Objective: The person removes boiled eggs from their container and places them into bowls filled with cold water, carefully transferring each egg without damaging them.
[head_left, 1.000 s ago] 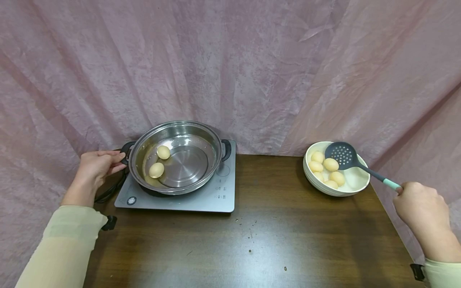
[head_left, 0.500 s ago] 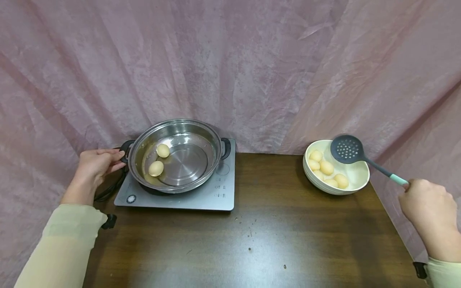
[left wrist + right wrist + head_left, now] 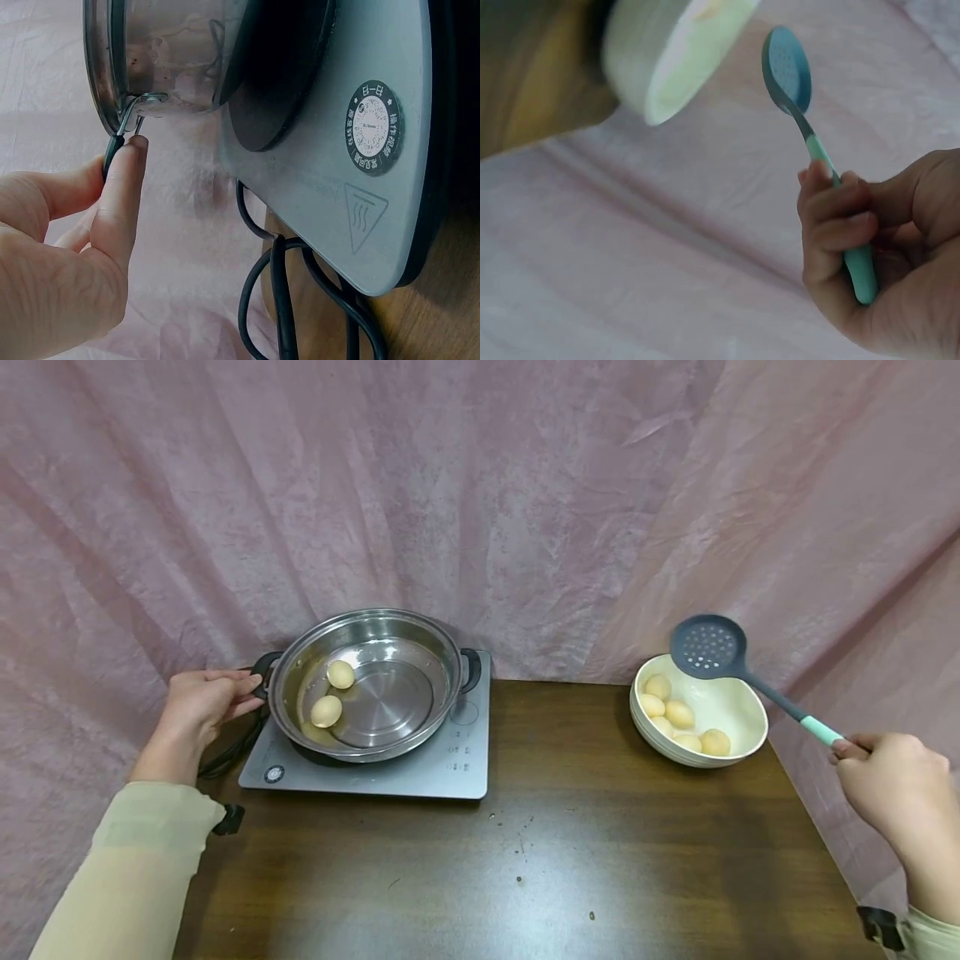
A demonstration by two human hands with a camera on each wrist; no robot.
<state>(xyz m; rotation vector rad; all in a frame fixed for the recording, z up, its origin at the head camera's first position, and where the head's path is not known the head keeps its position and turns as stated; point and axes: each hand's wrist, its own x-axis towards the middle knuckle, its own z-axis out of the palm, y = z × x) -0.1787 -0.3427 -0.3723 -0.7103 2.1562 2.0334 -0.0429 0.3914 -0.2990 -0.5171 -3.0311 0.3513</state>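
My left hand (image 3: 202,700) pinches the black side handle (image 3: 112,154) of a steel pot (image 3: 390,753) between thumb and fingers. Inside the pot, two pale round balls, egg-like in look, (image 3: 326,712) lie at the left in shallow clear liquid. My right hand (image 3: 896,785) grips the mint-green handle (image 3: 861,274) of a slotted skimmer, whose dark perforated head (image 3: 707,646) is raised above the back rim of a cream bowl (image 3: 738,718). Nothing lies on the skimmer's head. Several similar pale balls (image 3: 679,714) sit in the bowl, mostly toward its left and front.
The pot stands on a flat silver induction cooker (image 3: 375,783) at the left of the brown wooden table (image 3: 540,860). Black cables (image 3: 281,300) run beside the cooker. A pink curtain (image 3: 480,510) hangs close behind everything. Small dark specks mark the tabletop.
The skimmer has lifted up and away from the bowl, shifting slightly left at the end. A ball that lay beside its head has settled lower in the bowl. The left hand stays put.
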